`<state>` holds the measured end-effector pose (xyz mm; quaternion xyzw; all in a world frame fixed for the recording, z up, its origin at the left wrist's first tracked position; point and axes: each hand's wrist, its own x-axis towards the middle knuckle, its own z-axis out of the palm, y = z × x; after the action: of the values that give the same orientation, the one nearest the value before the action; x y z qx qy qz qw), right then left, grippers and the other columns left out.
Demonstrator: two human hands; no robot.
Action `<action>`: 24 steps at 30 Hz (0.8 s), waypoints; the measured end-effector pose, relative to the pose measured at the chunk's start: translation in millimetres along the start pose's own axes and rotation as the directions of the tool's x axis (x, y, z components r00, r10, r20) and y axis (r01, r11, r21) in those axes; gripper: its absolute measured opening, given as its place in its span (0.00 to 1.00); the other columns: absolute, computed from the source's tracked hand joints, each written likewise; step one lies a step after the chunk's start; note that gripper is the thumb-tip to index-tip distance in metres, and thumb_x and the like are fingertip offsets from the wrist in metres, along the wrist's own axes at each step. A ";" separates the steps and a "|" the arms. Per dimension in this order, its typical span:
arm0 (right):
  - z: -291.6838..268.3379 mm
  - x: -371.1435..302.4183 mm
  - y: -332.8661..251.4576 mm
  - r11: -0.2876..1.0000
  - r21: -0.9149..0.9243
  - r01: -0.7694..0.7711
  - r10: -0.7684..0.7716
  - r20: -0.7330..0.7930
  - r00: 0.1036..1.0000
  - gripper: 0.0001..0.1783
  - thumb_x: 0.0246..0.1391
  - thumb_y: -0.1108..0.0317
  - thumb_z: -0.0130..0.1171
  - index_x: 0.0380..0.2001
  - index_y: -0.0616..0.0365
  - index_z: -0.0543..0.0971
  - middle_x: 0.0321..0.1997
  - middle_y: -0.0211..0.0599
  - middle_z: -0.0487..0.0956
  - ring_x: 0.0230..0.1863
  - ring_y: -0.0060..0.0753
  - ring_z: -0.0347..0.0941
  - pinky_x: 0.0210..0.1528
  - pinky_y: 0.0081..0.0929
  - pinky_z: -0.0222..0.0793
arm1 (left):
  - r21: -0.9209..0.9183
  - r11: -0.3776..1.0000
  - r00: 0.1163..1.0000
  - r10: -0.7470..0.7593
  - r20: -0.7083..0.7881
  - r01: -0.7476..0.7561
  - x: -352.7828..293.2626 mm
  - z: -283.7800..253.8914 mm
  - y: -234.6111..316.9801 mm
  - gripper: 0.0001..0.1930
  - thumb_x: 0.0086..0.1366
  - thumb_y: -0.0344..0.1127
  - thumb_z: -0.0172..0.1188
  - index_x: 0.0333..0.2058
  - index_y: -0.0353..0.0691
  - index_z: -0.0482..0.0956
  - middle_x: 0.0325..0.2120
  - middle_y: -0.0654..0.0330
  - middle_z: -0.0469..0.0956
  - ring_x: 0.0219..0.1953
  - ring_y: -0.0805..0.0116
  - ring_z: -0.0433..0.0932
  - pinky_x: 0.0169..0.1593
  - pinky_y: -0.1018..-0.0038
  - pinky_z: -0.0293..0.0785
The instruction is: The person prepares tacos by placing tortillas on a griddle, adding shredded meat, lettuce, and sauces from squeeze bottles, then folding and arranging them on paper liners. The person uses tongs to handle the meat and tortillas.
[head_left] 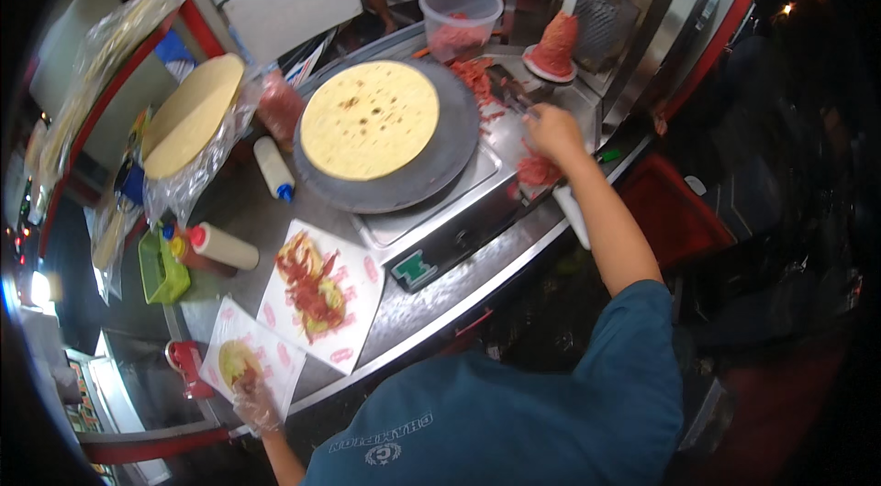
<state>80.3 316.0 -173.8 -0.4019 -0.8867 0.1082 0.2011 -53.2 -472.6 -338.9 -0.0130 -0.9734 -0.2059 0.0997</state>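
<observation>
My left hand (255, 405), in a clear plastic glove, reaches the lower end of a small flatbread (237, 359) with green filling on a white paper sheet (286, 367). Its fingers are blurred against the food. Beside it, a second printed sheet (358, 321) bears a flatbread topped with shredded reddish meat (314, 293). Over at the far right of the counter, my bare right hand (556, 132) is closed around a metal tool with a flat, dark end (507, 85). That end touches chopped red meat (477, 80); the tool's exact kind is unclear.
A large flatbread (371, 119) lies on the round dark griddle (321, 188). Behind stand a clear tub (461, 13) and a meat cone (554, 47) on a spit. Squeeze bottles (225, 245), a green basket (163, 270) and bagged flatbreads (195, 117) line the left.
</observation>
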 end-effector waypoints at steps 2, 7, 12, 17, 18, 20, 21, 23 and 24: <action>27.0 13.3 22.3 0.979 -0.189 0.080 -0.068 0.066 0.995 0.21 0.64 0.52 0.62 0.44 0.61 0.83 0.46 0.62 0.84 0.48 0.64 0.84 0.54 0.55 0.79 | -0.207 0.978 0.995 -0.003 -0.095 -0.017 -2.8 2.0 33.5 0.13 0.68 0.40 0.66 0.46 0.38 0.82 0.33 0.47 0.87 0.30 0.53 0.87 0.34 0.56 0.81; 18.1 12.6 5.0 0.973 -0.105 0.205 -0.201 0.053 0.978 0.14 0.65 0.59 0.60 0.49 0.53 0.84 0.45 0.50 0.86 0.47 0.61 0.84 0.48 0.57 0.79 | -0.240 0.970 0.978 -0.086 -0.188 0.039 -6.2 2.6 -15.6 0.15 0.71 0.40 0.65 0.49 0.37 0.79 0.40 0.46 0.86 0.38 0.57 0.86 0.42 0.60 0.82; -10.2 20.6 30.3 0.950 0.054 0.309 -0.307 -0.039 0.951 0.19 0.64 0.59 0.61 0.55 0.52 0.84 0.44 0.53 0.85 0.47 0.63 0.83 0.51 0.56 0.77 | 0.169 0.969 0.967 -0.144 -0.209 0.180 -22.1 -21.6 12.6 0.20 0.69 0.45 0.67 0.50 0.36 0.79 0.46 0.47 0.81 0.47 0.46 0.81 0.53 0.54 0.77; 9.9 -7.4 6.7 0.958 -0.087 0.273 -0.267 0.076 0.961 0.19 0.63 0.58 0.63 0.53 0.53 0.85 0.47 0.54 0.85 0.49 0.63 0.82 0.54 0.55 0.76 | 0.134 0.976 0.972 -0.143 -0.184 0.169 -27.7 -5.5 -53.6 0.20 0.69 0.45 0.67 0.51 0.37 0.78 0.46 0.45 0.80 0.48 0.44 0.79 0.52 0.53 0.76; 16.8 -10.8 10.4 0.951 -0.136 0.277 -0.270 0.072 0.960 0.19 0.63 0.57 0.63 0.53 0.53 0.85 0.47 0.54 0.85 0.49 0.62 0.82 0.54 0.54 0.76 | 0.162 0.976 0.985 -0.124 -0.119 0.142 -28.9 -8.8 -50.9 0.19 0.68 0.44 0.67 0.49 0.37 0.79 0.44 0.44 0.80 0.48 0.44 0.80 0.51 0.52 0.76; 4.8 -7.1 6.9 0.962 -0.121 0.247 -0.247 0.013 0.969 0.20 0.63 0.57 0.63 0.54 0.53 0.85 0.48 0.54 0.85 0.51 0.61 0.82 0.55 0.53 0.76 | 0.037 0.983 0.984 -0.179 -0.006 0.179 -22.9 -23.1 -31.2 0.17 0.69 0.44 0.67 0.47 0.36 0.80 0.39 0.43 0.81 0.46 0.42 0.81 0.50 0.52 0.77; -6.6 -6.2 3.2 0.966 -0.121 0.228 -0.232 -0.022 0.972 0.20 0.63 0.57 0.63 0.54 0.53 0.85 0.48 0.54 0.86 0.52 0.60 0.82 0.56 0.53 0.76 | -0.112 0.963 0.969 -0.239 0.062 0.245 -17.7 -31.3 -17.5 0.17 0.69 0.44 0.66 0.46 0.36 0.81 0.37 0.43 0.81 0.44 0.40 0.81 0.49 0.51 0.78; -49.3 -10.5 -41.2 0.956 -0.173 0.237 -0.252 -0.073 0.965 0.19 0.64 0.57 0.63 0.54 0.53 0.85 0.49 0.54 0.86 0.53 0.61 0.81 0.57 0.52 0.76 | -0.209 0.955 0.976 -0.198 0.088 0.212 -14.8 -31.6 -31.2 0.17 0.70 0.45 0.64 0.44 0.35 0.83 0.34 0.42 0.82 0.42 0.39 0.82 0.48 0.49 0.78; -72.5 -15.8 -69.8 0.949 -0.192 0.250 -0.271 -0.086 0.959 0.19 0.64 0.58 0.63 0.54 0.53 0.85 0.49 0.54 0.86 0.53 0.61 0.81 0.57 0.51 0.76 | -0.154 0.983 0.995 -0.094 0.046 0.100 -15.8 -26.5 -52.9 0.17 0.70 0.46 0.63 0.44 0.35 0.83 0.33 0.42 0.82 0.41 0.38 0.82 0.47 0.48 0.78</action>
<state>75.1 260.6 -88.5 -0.3031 -0.9255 -0.0222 0.2259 -36.3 -531.5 -339.4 0.0225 -0.9556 -0.2856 0.0695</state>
